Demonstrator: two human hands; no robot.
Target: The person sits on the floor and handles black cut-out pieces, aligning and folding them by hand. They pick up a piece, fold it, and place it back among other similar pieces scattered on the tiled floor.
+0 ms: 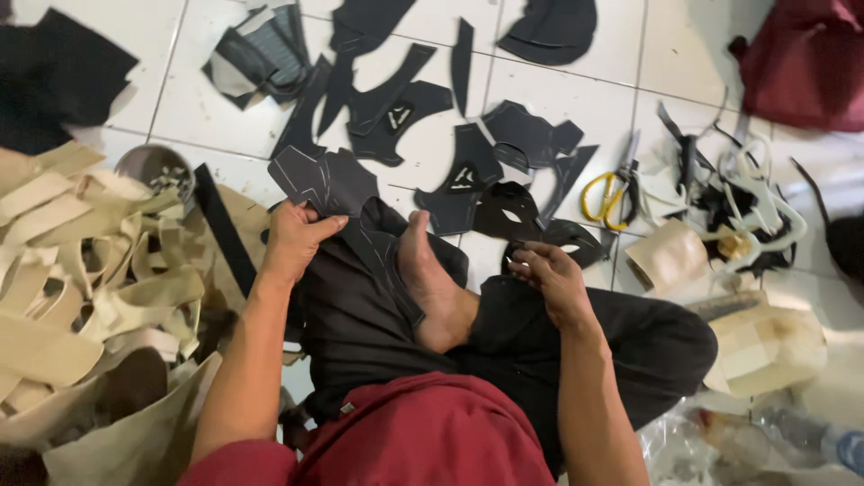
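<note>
I sit cross-legged on a white tiled floor (558, 90), my bare foot (430, 283) resting on my black trousers. My left hand (292, 238) pinches the near edge of a dark grey cut piece with pale marking lines (324, 180). My right hand (549, 274) grips a black cut-out piece with oval holes (562, 236) near my knee. More black cut pieces (468, 171) lie spread on the tiles just ahead of both hands.
A heap of beige cut strips (81, 270) fills the left side, with a small metal bowl (155, 166) behind it. Yellow-handled scissors (610, 191) lie to the right, beside a roll of tan material (668, 256), tangled offcuts and a dark red bag (805, 63).
</note>
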